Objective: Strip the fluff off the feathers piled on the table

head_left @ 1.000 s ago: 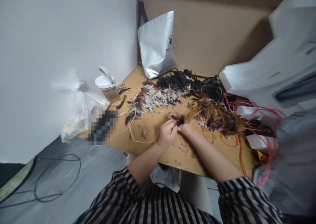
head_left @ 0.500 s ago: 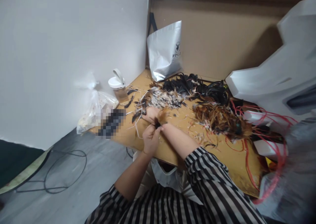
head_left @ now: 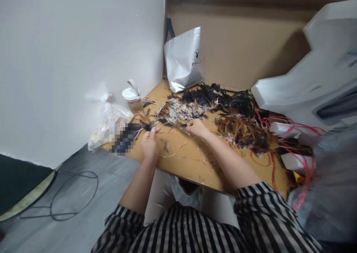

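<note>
My left hand [head_left: 149, 143] is closed near the table's left side, pinching a small bunch of brown and black feathers [head_left: 144, 122] that fans out beyond the fingertips. Apart from it, to the right, my right hand [head_left: 198, 129] is low over the table with its fingers pinched together. A small dark feather [head_left: 184, 126] shows at those fingertips, slightly blurred. Just behind the hands lies a pale and brown feather heap [head_left: 180, 112]. Black feathers [head_left: 206, 95] are piled at the back, and a brown feather pile [head_left: 244, 132] lies right of my right hand.
A lidded cup [head_left: 132, 99] and a knotted plastic bag [head_left: 111, 121] stand at the left edge. A silver pouch [head_left: 182, 63] leans at the back panel. Red cords [head_left: 273, 171] trail at the right. Feather scraps litter the yellow tabletop [head_left: 192, 167]; a bin [head_left: 188, 193] sits below.
My hands, together at the feather bunch before, have come apart. The left has moved left and slightly away from me with the bunch; the right has moved right.
</note>
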Demonstrator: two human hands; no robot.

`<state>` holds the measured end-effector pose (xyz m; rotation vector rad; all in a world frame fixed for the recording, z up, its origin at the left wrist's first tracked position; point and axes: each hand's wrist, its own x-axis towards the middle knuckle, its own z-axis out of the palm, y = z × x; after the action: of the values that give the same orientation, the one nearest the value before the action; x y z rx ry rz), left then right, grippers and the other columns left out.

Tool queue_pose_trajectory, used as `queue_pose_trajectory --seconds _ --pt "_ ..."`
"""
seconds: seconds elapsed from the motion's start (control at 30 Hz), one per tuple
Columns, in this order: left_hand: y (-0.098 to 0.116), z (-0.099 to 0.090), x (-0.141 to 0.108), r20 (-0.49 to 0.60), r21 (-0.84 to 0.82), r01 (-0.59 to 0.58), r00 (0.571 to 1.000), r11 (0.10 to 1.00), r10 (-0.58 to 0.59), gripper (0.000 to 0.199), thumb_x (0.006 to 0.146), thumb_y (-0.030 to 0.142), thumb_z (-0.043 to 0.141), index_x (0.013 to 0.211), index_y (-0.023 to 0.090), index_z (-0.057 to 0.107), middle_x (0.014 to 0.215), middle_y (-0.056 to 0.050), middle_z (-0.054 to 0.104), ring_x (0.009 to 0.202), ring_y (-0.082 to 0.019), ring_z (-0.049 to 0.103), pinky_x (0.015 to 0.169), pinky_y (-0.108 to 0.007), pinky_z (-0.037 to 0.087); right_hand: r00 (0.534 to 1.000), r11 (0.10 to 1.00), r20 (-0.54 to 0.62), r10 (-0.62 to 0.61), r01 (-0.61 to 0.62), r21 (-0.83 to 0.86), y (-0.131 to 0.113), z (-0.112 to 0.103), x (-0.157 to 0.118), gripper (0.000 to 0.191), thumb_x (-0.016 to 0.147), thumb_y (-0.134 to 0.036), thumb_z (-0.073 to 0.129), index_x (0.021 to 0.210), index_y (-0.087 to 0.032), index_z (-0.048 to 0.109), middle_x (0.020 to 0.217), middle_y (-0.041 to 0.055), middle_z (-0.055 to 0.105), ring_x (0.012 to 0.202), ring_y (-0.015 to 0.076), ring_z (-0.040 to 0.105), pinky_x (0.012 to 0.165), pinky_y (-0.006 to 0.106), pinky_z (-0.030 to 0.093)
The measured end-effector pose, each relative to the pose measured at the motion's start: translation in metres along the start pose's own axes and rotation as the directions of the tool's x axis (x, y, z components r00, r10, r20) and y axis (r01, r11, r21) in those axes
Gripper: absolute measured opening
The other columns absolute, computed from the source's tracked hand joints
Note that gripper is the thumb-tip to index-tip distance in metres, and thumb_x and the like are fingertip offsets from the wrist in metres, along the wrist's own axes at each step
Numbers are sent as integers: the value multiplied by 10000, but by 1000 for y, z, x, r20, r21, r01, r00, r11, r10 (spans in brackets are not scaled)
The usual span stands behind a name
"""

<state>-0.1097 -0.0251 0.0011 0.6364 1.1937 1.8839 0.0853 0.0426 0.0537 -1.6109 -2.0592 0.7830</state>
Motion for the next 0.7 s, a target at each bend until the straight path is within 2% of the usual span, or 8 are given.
queue_pose_trajectory --seconds 0.13,0.23,0.37,0.43,0.53,0.6,0.7 --pt "-4 8 -7 -14 43 -86 996 995 86 210 704 340 601 770 149 661 798 -34 669 762 -108 597 704 -226 444 991 976 -50 122 -111 186 34 -25 -32 230 595 -338 578 480 -155 498 386 -62 368 373 47 291 388 199 204" --pt "-1 24 -23 53 128 -92 995 987 85 247 717 357 590 808 142 672 769 -36 670 689 -111 586 639 -223 440 974 943 -60 220 -197 268 53 -29 -49 257 598 -377 591 500 -149 528 370 -59 386 350 44 287 374 197 201" --pt "2 56 -46 185 133 -132 977 982 106 223 713 341 602 786 142 672 834 -52 678 771 -125 591 699 -231 434 967 895 -48 250 -212 391 67 -27 -56 334 636 -461 565 566 -134 580 388 -28 456 325 47 290 351 198 196" --pt "-1 74 -53 252 75 -60 967 995 39 201 692 333 625 732 138 656 800 -51 679 709 -107 589 654 -216 428 964 863 -113 239 -158 479 73 -26 -55 330 658 -450 543 690 -129 611 482 -2 543 337 51 321 352 195 227" --pt "-12 96 -57 361 -68 171 922 983 -136 202 693 324 629 782 142 621 820 -49 672 602 -66 566 556 -188 404 926 847 -291 241 -53 530 82 -25 -52 353 671 -391 528 907 -136 592 606 6 598 385 62 380 391 189 301" --pt "-21 105 -56 419 -115 281 884 953 -210 208 679 307 647 792 138 605 811 -47 666 580 -53 559 528 -173 392 902 872 -372 219 -9 490 88 -25 -54 343 675 -371 520 909 -130 590 632 12 600 438 75 428 436 192 346" --pt "-34 109 -53 456 -139 327 859 935 -233 221 660 300 666 772 124 594 784 -47 660 558 -46 549 497 -161 378 903 926 -412 124 44 376 96 -24 -60 269 690 -345 507 801 -127 617 676 29 612 555 104 507 539 211 402"
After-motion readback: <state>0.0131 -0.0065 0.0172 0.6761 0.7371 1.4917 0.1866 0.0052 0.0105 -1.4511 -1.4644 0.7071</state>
